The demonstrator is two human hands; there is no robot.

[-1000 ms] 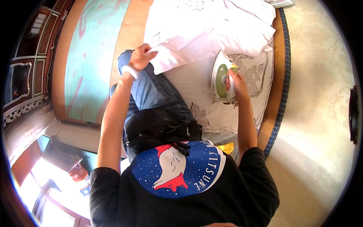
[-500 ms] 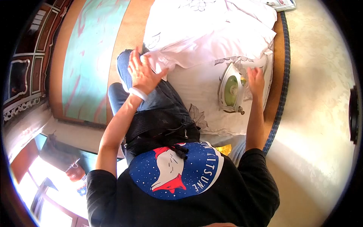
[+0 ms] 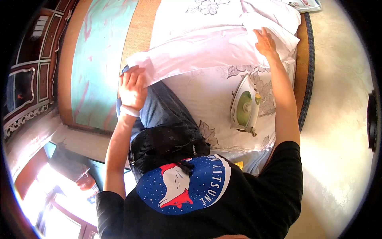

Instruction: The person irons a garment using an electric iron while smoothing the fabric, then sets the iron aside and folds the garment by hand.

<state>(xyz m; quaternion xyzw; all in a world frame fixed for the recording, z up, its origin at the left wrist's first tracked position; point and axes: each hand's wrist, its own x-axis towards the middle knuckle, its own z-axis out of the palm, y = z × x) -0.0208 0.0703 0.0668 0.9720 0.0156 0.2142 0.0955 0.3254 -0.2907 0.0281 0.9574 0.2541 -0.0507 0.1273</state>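
A white shirt [image 3: 207, 46] lies over the patterned white cloth [image 3: 187, 93], one sleeve stretched out from side to side. My left hand [image 3: 133, 88] is closed on the cuff end of that sleeve, above my jeans-clad knee. Over at the other end, my right hand [image 3: 266, 43] lies on the shirt with its fingers stretched out, pressing the fabric. A white and green iron [image 3: 244, 106] rests on the patterned cloth, below the sleeve and left of my right forearm.
A turquoise panel [image 3: 101, 63] runs along the left beside a dark carved cabinet [image 3: 39, 67]. At the top right lies a printed packet [image 3: 304, 4]. A dark blue edging [image 3: 306, 95] borders the right side, with pale patterned flooring [image 3: 338, 79] beyond.
My left hand has moved down and left and now holds the cuff. From beside the iron, my right hand has gone up onto the shirt. The sleeve is now spread straighter.
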